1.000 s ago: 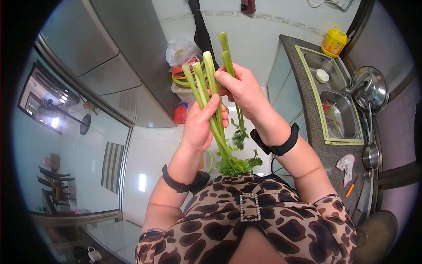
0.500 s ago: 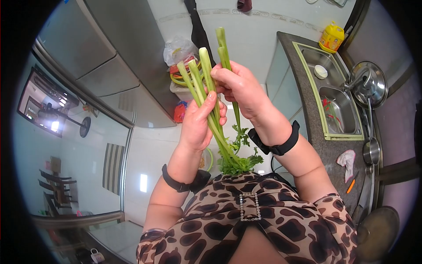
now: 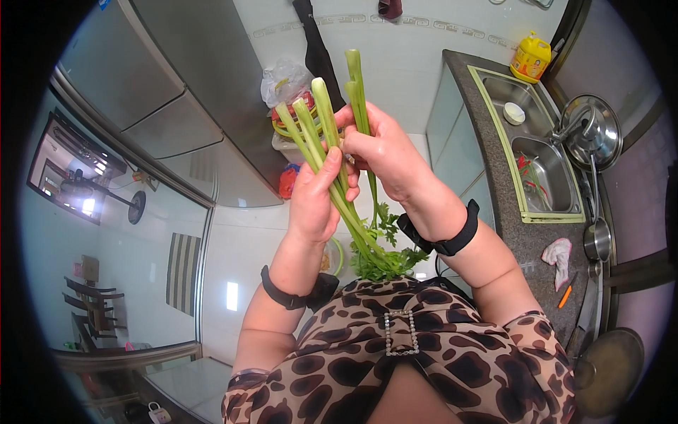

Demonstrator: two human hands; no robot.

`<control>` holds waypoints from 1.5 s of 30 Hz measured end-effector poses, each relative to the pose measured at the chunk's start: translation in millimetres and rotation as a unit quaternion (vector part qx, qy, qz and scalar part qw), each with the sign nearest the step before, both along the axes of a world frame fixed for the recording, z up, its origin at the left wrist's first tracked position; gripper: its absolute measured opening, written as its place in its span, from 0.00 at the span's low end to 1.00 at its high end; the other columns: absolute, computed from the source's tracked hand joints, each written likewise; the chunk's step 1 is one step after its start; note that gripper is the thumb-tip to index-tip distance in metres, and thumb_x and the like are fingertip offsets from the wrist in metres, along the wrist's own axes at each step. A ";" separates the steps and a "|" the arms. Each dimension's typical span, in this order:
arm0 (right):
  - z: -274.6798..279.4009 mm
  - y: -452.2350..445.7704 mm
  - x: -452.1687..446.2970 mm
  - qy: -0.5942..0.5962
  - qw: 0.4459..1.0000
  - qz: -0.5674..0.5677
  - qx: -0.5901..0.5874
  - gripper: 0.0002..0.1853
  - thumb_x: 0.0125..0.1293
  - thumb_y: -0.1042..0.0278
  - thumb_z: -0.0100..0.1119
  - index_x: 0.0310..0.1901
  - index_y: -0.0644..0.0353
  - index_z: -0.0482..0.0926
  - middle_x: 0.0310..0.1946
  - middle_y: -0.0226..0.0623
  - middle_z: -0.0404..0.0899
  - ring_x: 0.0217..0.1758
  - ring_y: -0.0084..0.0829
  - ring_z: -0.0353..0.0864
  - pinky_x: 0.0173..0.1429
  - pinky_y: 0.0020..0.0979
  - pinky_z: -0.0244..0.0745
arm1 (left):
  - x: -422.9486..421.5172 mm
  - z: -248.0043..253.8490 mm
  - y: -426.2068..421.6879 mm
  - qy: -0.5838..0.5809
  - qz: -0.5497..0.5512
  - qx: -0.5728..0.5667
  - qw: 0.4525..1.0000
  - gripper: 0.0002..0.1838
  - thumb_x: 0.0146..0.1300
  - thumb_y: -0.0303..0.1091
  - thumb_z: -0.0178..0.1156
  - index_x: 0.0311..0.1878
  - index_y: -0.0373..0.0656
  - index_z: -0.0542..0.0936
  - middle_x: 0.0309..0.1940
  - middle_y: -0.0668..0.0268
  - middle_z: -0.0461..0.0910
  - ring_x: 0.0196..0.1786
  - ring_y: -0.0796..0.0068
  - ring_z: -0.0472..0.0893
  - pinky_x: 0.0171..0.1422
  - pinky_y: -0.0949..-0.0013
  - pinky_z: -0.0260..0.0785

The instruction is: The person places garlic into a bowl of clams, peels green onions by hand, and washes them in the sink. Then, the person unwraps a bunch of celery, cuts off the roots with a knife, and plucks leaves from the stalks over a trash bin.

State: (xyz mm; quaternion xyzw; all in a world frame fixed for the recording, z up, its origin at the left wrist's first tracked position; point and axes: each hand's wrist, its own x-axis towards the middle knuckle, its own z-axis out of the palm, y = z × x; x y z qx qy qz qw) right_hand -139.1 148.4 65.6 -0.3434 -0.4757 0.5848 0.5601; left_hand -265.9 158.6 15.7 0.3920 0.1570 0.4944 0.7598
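My left hand (image 3: 313,205) is closed round several pale green celery stalks (image 3: 351,212), cut ends up. Their leaves (image 3: 381,265) hang down against the patterned top. Just to the right, my right hand (image 3: 387,154) holds separate celery stalks (image 3: 359,95) between thumb and fingers, and its fingertips reach the left hand's bunch. Some of the right hand's fingers are hidden behind the stalks. Leaves on the right-hand stalks hang just above those of the bunch.
At the right, a counter (image 3: 519,247) holds a double sink (image 3: 544,173) with red peppers and a white bowl (image 3: 514,113), a yellow jug (image 3: 531,58), a cloth (image 3: 557,260) and an orange-handled knife (image 3: 566,296). A grey fridge (image 3: 169,85) stands left.
The right-hand stalks have shifted slightly left and their leaves have come closer to the bunch. My right hand's fingers have moved lower along the stalks. My left hand keeps its hold.
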 end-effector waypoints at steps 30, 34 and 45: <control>-13.9 7.9 -6.0 -0.002 1.000 -0.010 0.017 0.09 0.59 0.72 0.50 0.41 0.64 0.70 0.26 0.32 0.72 0.19 0.19 0.69 0.19 0.23 0.71 | -2.5 5.7 4.9 -0.018 -0.009 0.032 0.999 0.20 0.70 0.37 0.43 0.62 0.41 0.63 0.38 0.69 0.69 0.34 0.81 0.67 0.32 0.78 0.61; -8.6 12.5 -3.5 0.030 0.999 0.031 -0.022 0.10 0.59 0.71 0.51 0.42 0.64 0.70 0.26 0.30 0.72 0.19 0.19 0.69 0.18 0.22 0.70 | 0.3 5.1 2.8 -0.032 0.007 0.044 0.998 0.21 0.70 0.37 0.44 0.63 0.40 0.63 0.40 0.70 0.70 0.34 0.82 0.67 0.33 0.79 0.61; -8.5 18.2 2.9 -0.024 0.999 -0.013 0.018 0.13 0.62 0.64 0.59 0.42 0.63 0.73 0.30 0.30 0.77 0.26 0.18 0.72 0.31 0.22 0.68 | 0.1 -1.1 6.8 0.057 0.055 0.035 0.996 0.15 0.69 0.34 0.48 0.55 0.38 0.69 0.42 0.66 0.72 0.39 0.78 0.75 0.41 0.74 0.74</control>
